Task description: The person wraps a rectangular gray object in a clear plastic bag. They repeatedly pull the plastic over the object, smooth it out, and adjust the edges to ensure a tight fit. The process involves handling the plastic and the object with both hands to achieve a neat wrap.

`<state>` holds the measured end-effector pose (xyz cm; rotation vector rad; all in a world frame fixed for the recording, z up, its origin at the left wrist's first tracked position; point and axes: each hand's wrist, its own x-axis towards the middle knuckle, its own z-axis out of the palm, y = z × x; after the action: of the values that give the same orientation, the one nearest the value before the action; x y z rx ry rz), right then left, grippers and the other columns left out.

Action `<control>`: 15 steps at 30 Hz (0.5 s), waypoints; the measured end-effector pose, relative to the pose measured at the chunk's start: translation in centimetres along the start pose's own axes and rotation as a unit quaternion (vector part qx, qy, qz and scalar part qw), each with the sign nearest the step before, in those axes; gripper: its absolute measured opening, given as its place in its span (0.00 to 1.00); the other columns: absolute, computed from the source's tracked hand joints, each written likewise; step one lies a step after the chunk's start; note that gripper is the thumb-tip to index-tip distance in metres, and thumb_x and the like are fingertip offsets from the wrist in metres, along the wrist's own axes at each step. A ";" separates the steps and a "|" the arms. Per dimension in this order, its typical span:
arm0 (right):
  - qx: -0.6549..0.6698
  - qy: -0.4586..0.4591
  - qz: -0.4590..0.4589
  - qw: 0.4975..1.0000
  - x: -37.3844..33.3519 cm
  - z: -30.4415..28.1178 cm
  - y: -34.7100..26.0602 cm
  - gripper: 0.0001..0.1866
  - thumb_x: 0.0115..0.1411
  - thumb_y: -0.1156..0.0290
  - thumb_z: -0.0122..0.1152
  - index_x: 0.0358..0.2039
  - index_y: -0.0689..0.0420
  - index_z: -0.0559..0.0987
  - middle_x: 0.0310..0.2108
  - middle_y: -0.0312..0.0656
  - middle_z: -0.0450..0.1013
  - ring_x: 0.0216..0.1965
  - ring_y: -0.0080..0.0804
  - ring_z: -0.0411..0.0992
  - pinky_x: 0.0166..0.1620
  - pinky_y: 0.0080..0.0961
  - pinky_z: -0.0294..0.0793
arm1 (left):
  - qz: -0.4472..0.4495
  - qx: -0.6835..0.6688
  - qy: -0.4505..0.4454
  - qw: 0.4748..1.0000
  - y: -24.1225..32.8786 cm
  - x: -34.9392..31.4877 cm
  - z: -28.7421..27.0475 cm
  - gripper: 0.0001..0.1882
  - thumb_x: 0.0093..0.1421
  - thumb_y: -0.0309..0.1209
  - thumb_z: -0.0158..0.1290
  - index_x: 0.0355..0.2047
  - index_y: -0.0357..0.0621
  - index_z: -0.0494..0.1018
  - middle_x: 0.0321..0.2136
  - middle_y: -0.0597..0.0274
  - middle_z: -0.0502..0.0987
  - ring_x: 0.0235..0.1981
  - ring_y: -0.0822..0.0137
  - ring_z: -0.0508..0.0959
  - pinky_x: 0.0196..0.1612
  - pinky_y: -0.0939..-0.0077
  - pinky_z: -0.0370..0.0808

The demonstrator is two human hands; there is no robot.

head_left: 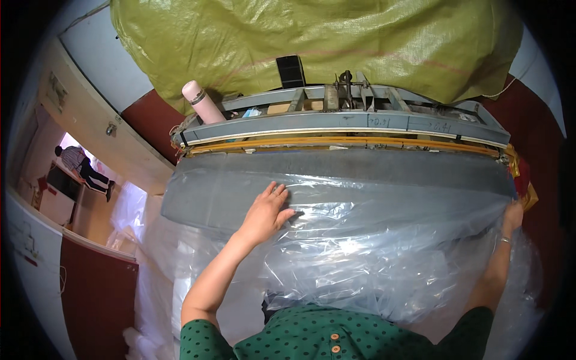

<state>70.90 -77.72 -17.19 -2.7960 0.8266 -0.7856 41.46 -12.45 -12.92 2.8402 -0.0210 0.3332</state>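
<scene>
Indoors, our left hand rests, thumb spread from fingers, on clear plastic sheeting draped over a grey worktop; our right hand meets its right edge, finger grip unclear.

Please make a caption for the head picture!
Left hand and right hand at a clear plastic sheet, a pink bottle beyond.

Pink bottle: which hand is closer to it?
Left. The left hand is lower in view and slightly right of the bottle; the right hand, also lower, is much farther right.
</scene>
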 end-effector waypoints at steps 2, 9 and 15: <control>0.019 -0.018 0.014 1.000 0.0 -0.2 0.6 0.18 0.59 0.56 0.44 0.38 0.54 0.76 0.35 0.47 0.74 0.40 0.47 0.71 0.40 0.41 0.69 | -0.019 0.038 0.000 0.999 -0.6 0.6 1.0 0.25 0.56 0.41 0.49 0.49 0.35 0.66 0.52 0.50 0.65 0.58 0.50 0.58 0.57 0.61 0.58; 0.232 -0.020 0.052 0.971 3.5 3.7 6.5 0.20 0.56 0.53 0.52 0.36 0.57 0.77 0.32 0.42 0.76 0.35 0.34 0.72 0.41 0.31 0.68 | -0.066 -0.048 0.074 0.994 -2.9 3.3 1.9 0.20 0.52 0.34 0.54 0.43 0.37 0.70 0.41 0.54 0.75 0.46 0.53 0.70 0.46 0.63 0.67; 0.491 -0.026 0.097 0.865 6.6 6.7 10.2 0.19 0.57 0.59 0.56 0.35 0.65 0.78 0.32 0.35 0.75 0.35 0.22 0.70 0.41 0.21 0.67 | -0.163 0.022 0.193 0.967 -4.6 4.9 2.7 0.06 0.45 0.29 0.58 0.23 0.41 0.75 0.27 0.56 0.75 0.34 0.55 0.72 0.39 0.63 0.68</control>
<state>74.24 -90.02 -22.58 -1.7832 0.4680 -0.7816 47.03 -8.70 -15.57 2.7049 0.5304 0.8076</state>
